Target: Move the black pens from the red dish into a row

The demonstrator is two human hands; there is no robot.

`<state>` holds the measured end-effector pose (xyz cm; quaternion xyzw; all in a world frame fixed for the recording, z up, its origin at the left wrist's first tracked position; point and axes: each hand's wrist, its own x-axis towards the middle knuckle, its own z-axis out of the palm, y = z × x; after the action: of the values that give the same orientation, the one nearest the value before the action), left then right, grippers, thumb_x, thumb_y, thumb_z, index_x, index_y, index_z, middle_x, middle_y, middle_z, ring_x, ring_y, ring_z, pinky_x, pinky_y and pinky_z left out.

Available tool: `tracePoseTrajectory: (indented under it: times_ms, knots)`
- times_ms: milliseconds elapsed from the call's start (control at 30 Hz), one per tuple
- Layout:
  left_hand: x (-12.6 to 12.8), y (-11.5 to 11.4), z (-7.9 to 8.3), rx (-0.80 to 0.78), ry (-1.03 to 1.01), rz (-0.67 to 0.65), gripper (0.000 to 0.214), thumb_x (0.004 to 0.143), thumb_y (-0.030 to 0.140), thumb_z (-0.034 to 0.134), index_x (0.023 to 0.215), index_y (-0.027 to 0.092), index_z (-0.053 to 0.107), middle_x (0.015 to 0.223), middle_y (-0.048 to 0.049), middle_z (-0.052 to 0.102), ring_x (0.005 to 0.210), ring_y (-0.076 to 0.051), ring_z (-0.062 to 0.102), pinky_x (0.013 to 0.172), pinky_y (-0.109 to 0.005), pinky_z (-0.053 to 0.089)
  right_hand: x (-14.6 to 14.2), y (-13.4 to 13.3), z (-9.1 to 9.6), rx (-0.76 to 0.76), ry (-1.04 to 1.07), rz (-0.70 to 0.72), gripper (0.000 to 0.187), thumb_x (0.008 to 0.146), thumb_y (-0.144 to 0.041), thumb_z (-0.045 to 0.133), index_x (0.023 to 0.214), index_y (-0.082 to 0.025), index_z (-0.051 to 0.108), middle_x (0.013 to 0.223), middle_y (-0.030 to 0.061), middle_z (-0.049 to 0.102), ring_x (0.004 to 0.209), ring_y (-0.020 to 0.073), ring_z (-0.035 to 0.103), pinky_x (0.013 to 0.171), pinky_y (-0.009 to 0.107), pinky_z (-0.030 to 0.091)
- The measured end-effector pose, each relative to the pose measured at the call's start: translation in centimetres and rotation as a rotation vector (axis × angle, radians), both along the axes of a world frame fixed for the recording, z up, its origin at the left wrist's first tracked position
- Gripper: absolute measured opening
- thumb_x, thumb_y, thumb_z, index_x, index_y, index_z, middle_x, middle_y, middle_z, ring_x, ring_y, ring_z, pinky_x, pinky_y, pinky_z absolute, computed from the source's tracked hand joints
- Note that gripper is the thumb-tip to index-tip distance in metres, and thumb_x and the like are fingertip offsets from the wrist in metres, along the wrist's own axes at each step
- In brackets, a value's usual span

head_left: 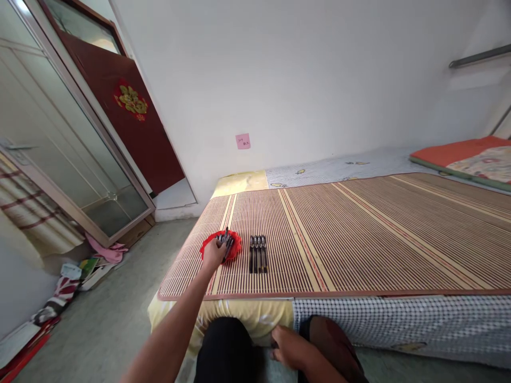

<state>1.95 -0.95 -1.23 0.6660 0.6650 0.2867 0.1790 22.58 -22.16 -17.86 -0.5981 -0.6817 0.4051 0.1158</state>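
My left hand (214, 253) reaches over a red scalloped basket (237, 249) on the bed mat. Its fingers are pinched around a black pen among several dark pens (228, 239) heaped in the basket; the fingertips are partly hidden. Just right of the basket, several black pens (257, 254) lie side by side in a neat row, pointing away from me. Low between my knees, in front of the bed's edge, my right hand (290, 347) is closed. Something dark shows at its fingers, too small to name.
A striped bamboo mat (359, 239) covers the bed, with a yellow and checked sheet (359, 314) hanging over the front edge. A folded orange quilt (459, 154) lies at the far right. A pink note (242, 141) is stuck on the wall. Clutter (66, 282) lines the floor at left.
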Motion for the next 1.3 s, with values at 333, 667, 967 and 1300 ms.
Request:
tracePoseTrajectory:
  times_ms: [333, 667, 967, 1300]
  knots:
    - [3.1, -15.2, -5.2, -0.333, -1.061, -0.177, 0.047, 0.067, 0.057, 0.078, 0.083, 0.02, 0.053, 0.07, 0.001, 0.064, 0.061, -0.013, 0.063, 0.059, -0.026, 0.052, 0.3, 0.1, 0.6, 0.024, 0.039, 0.086, 0.023, 0.068, -0.02, 0.072, 0.091, -0.016, 0.071, 0.1, 0.0093, 0.075, 0.096, 0.0258, 0.068, 0.08, 0.031, 0.049]
    - [3.1, -22.1, -8.4, -0.586, -1.406, -0.18, 0.042, 0.064, 0.036, 0.092, 0.077, 0.019, 0.055, 0.061, 0.0033, 0.062, 0.053, -0.01, 0.058, 0.051, -0.019, 0.046, 0.7, 1.6, 2.8, -0.117, 0.773, -0.038, 0.051, 0.084, -0.067, 0.059, 0.081, -0.017, 0.066, 0.074, 0.0027, 0.07, 0.06, 0.0155, 0.063, 0.057, 0.026, 0.046]
    - [4.7, -23.4, -11.5, -0.461, -1.244, -0.156, 0.048, 0.058, 0.04, 0.094, 0.073, 0.019, 0.053, 0.059, 0.007, 0.057, 0.047, -0.007, 0.052, 0.046, -0.019, 0.041, 1.3, 1.9, 2.9, 0.037, 0.924, -0.209, 0.052, 0.075, -0.068, 0.072, 0.078, -0.018, 0.06, 0.059, -0.0034, 0.059, 0.052, 0.0125, 0.054, 0.052, 0.025, 0.042]
    - [5.3, -23.3, -12.5, -0.479, -1.144, -0.202, 0.051, 0.066, 0.06, 0.084, 0.078, 0.016, 0.06, 0.058, 0.0024, 0.06, 0.043, -0.007, 0.051, 0.04, -0.017, 0.03, 1.0, 1.7, 3.0, -0.01, 0.908, -0.182, 0.047, 0.073, -0.061, 0.078, 0.075, -0.018, 0.058, 0.061, -0.0047, 0.058, 0.054, 0.0122, 0.054, 0.054, 0.025, 0.042]
